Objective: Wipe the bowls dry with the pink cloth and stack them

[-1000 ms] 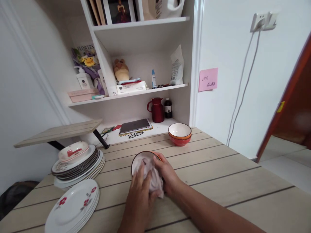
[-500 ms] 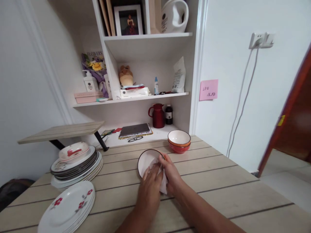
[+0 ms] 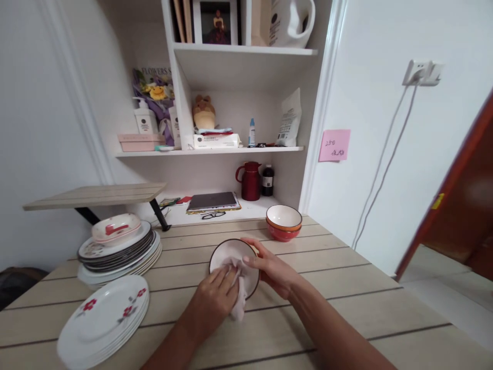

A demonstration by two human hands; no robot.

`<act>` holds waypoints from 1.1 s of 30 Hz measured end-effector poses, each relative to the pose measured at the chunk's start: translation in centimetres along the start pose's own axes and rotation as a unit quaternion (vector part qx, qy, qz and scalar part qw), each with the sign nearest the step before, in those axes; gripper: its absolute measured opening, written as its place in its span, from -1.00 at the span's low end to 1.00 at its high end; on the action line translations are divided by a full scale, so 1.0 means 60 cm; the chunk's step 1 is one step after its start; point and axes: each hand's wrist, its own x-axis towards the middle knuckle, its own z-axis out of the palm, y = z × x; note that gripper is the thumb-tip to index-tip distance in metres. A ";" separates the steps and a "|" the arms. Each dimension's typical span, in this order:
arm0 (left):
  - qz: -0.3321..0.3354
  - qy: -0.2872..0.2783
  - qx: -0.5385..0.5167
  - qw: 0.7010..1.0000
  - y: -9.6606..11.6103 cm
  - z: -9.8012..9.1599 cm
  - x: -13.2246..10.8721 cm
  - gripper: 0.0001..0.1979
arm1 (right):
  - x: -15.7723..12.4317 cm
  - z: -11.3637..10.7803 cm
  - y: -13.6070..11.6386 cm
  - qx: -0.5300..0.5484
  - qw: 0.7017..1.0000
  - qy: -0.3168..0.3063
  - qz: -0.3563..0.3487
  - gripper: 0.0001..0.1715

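Note:
A bowl (image 3: 224,250) with a white inside and a dark rim is tilted toward me over the middle of the table. My right hand (image 3: 276,270) grips its right side, thumb over the rim and fingers around the outside. Inside the bowl, my left hand (image 3: 219,294) presses a crumpled pale cloth (image 3: 239,302) against the surface. One end of the cloth hangs over the near rim. Part of the bowl's inside is hidden by the left fingers and the cloth.
Stacked orange and red bowls (image 3: 284,228) stand at the table's back right. On the left are flowered white plates (image 3: 103,318) and a taller plate stack (image 3: 119,264) topped by a square dish (image 3: 116,229). A small raised shelf (image 3: 96,194) overhangs the back left.
The left hand and cloth have shifted left and lower in the bowl. My right hand has spread its grip along the right rim, and the bowl has turned slightly. The camera view has shifted slightly.

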 end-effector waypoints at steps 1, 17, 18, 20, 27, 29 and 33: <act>-0.014 0.012 0.014 1.000 0.004 0.004 -0.003 -0.64 | -0.001 0.012 0.009 0.036 0.999 -0.006 -0.013 -0.24; 0.014 0.145 0.014 0.989 0.022 0.058 0.012 -0.59 | 0.017 0.014 0.014 0.055 0.998 0.024 -0.008 -0.46; 0.032 0.136 0.015 0.990 0.022 0.054 0.013 -0.62 | 0.013 0.004 0.002 0.028 1.000 0.010 -0.006 -0.48; 0.075 0.138 0.027 0.987 0.022 0.046 0.015 -0.69 | 0.004 -0.015 -0.017 -0.015 1.000 -0.023 0.014 -0.51; 0.099 0.203 0.131 0.965 0.038 0.022 0.009 -0.78 | 0.000 -0.031 -0.007 0.030 0.996 -0.072 0.031 -0.28; 0.089 0.202 0.151 0.964 0.043 0.016 0.006 -0.77 | 0.001 -0.022 0.005 0.080 0.994 -0.074 0.011 -0.12; -0.007 0.247 0.142 0.958 0.041 0.021 0.001 -0.72 | 0.001 0.002 0.025 0.145 0.984 -0.100 -0.032 0.07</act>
